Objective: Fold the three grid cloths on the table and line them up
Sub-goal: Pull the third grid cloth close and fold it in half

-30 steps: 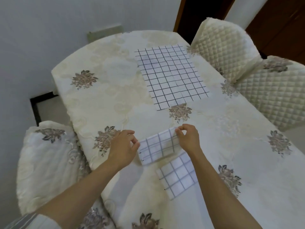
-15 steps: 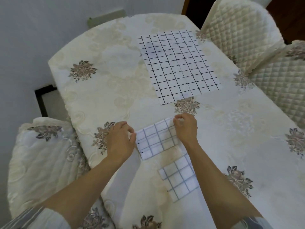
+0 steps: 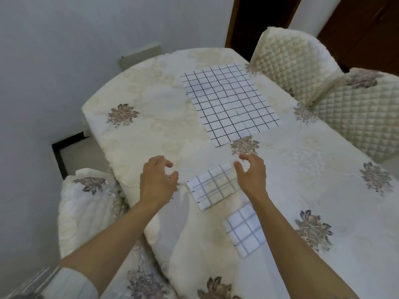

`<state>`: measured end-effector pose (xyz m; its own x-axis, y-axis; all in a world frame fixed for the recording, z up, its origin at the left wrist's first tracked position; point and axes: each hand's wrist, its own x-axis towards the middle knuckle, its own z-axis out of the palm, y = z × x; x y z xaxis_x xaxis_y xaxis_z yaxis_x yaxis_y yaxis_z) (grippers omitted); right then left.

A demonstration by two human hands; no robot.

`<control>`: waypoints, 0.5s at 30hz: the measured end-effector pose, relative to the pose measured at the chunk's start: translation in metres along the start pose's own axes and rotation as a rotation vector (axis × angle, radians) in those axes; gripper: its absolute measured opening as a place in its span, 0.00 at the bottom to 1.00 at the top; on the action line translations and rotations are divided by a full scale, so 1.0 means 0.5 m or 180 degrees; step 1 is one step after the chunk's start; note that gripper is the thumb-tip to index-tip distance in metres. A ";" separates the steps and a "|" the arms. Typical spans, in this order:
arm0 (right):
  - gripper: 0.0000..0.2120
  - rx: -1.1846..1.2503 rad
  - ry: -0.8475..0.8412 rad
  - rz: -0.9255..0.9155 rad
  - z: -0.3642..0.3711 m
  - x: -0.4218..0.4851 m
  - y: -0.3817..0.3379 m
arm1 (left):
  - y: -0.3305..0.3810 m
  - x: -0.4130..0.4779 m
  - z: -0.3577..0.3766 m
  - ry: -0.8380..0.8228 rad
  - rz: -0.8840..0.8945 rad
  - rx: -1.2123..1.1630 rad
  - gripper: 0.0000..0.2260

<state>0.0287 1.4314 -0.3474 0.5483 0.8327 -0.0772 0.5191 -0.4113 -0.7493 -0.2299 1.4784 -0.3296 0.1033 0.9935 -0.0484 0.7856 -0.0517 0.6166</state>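
On the table (image 3: pixel 151 130) three grid cloths lie in a rough row leading away from the person. The far cloth (image 3: pixel 228 104) is spread flat. The mid cloth (image 3: pixel 213 186) and near cloth (image 3: pixel 244 231) are folded small, near each other but apart. The left hand (image 3: pixel 156 180) hovers just left of the mid cloth, fingers loosely curled and empty. The right hand (image 3: pixel 252 175) is at that cloth's right edge, equally loose and empty; I cannot tell if it touches.

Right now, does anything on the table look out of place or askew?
Yes. The large grid cloth lies unfolded at the far end, and the nearer folded cloth sits offset to the right of the farther folded cloth.
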 end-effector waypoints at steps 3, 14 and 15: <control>0.15 -0.0012 0.0009 -0.0120 0.009 -0.042 -0.036 | -0.010 0.010 -0.048 -0.0027 0.0242 -0.0090 0.09; 0.19 -0.0145 0.0708 0.0177 0.084 -0.191 -0.168 | -0.073 0.145 -0.183 -0.0428 0.1128 -0.0370 0.09; 0.19 -0.0121 0.0802 0.0214 0.099 -0.208 -0.183 | -0.084 0.157 -0.197 -0.0476 0.1213 -0.0377 0.09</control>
<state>-0.1083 1.4008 -0.3034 0.7260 0.6863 0.0439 0.4976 -0.4802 -0.7224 -0.3148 1.5686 -0.2819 0.4670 0.8794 0.0925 0.5994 -0.3917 0.6980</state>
